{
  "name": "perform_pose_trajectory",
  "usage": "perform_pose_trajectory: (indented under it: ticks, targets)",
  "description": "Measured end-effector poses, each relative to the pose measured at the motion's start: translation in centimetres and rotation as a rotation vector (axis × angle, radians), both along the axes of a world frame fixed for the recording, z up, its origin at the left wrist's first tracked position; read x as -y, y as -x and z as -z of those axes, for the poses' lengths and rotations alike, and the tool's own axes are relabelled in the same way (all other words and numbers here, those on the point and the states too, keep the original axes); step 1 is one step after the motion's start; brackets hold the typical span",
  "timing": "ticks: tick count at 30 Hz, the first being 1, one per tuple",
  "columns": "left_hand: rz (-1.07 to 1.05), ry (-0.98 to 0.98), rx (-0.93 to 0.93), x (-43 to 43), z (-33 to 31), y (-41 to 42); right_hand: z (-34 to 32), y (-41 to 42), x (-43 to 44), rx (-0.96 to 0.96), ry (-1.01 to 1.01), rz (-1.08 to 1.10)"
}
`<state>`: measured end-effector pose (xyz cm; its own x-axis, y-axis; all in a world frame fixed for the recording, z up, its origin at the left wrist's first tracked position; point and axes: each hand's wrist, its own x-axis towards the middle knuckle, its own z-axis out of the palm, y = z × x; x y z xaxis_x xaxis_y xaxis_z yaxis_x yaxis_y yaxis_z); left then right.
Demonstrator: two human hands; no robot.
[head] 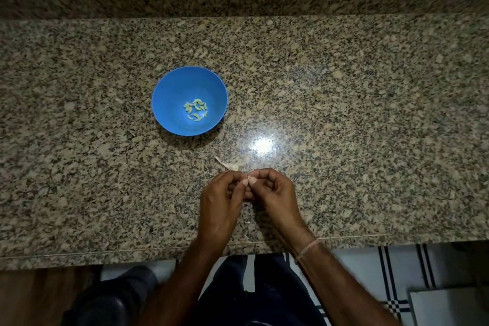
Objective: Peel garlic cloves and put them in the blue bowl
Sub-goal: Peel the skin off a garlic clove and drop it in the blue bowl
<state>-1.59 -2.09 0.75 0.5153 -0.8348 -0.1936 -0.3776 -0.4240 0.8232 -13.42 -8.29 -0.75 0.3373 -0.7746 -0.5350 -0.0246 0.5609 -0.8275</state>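
Note:
A blue bowl (169, 103) stands on the granite counter, left of centre, with several pale peeled garlic cloves (196, 110) at its bottom. Near the counter's front edge my left hand (219, 201) and my right hand (272, 193) meet fingertip to fingertip, both curled. Between the thumbs they pinch a small garlic clove (248, 177), almost wholly hidden by the fingers. A scrap of papery garlic skin (229, 165) lies on the counter just beyond my left hand's fingers.
The speckled granite counter (370, 114) runs the full width, with a raised back ledge and a wooden wall behind. A bright light glare sits right of the bowl. Small skin flecks (246, 223) lie between my wrists. Below the front edge are my legs and a tiled floor.

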Motion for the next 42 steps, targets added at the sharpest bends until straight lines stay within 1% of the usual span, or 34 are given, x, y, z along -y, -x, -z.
perform_pose_trajectory:
  ticks: [2, 3, 8, 13, 15, 17, 19, 21, 25, 27, 29, 30, 34, 38, 39, 42]
  targets:
    - [-0.056, -0.010, -0.116, 0.0, -0.3, -0.1, -0.3, 0.1, 0.0, -0.015, 0.062, -0.027]
    - [-0.062, -0.015, -0.139, 0.1, -0.5, -0.2, -0.5, 0.1, -0.1, -0.021, 0.091, -0.037]
    - [-0.017, -0.069, -0.085, 0.4, -0.5, -0.6, -0.7, 0.4, 0.0, -0.102, 0.289, -0.128]
    - [0.012, -0.106, -0.096, 0.5, -0.1, -0.6, -1.0, 0.5, 0.0, -0.103, 0.339, -0.144]
    - [0.023, -0.107, -0.099, 0.5, 0.1, -0.6, -1.0, 0.5, 0.0, -0.073, 0.317, -0.128]
    - [0.020, -0.116, -0.115, 0.3, 0.3, -0.5, -0.7, 0.4, 0.1, -0.024, 0.222, -0.086]
    - [-0.037, -0.124, -0.160, 0.1, 0.3, -0.1, -0.5, 0.3, 0.3, 0.011, 0.121, -0.037]
    - [-0.111, -0.109, -0.220, -0.1, 0.3, 0.3, -0.4, 0.4, 0.5, 0.007, 0.102, -0.026]
    - [-0.172, -0.053, -0.443, 0.1, 0.3, 0.4, -0.5, 0.3, 0.5, 0.021, 0.090, -0.023]
    - [-0.190, -0.023, -0.499, 0.2, 0.2, 0.3, -0.5, 0.3, 0.4, 0.046, 0.018, 0.011]
    - [-0.175, -0.016, -0.506, 0.2, 0.0, 0.1, -0.6, 0.5, 0.5, 0.042, 0.005, 0.004]
    - [-0.158, -0.028, -0.496, 0.2, -0.1, -0.1, -0.7, 0.7, 0.6, 0.018, 0.046, -0.025]
    - [-0.111, -0.088, -0.432, 0.1, -0.6, -0.8, -0.6, 1.2, 0.8, -0.116, 0.316, -0.169]
    - [-0.084, -0.165, -0.354, 0.5, -0.7, -1.2, -0.7, 1.0, 0.5, -0.201, 0.470, -0.203]
    - [-0.093, -0.180, -0.379, 0.6, -0.7, -1.2, -0.6, 0.9, 0.5, -0.220, 0.503, -0.207]
    - [-0.166, -0.209, -0.532, 0.6, -0.5, -0.9, -0.3, 0.7, 0.3, -0.271, 0.569, -0.190]
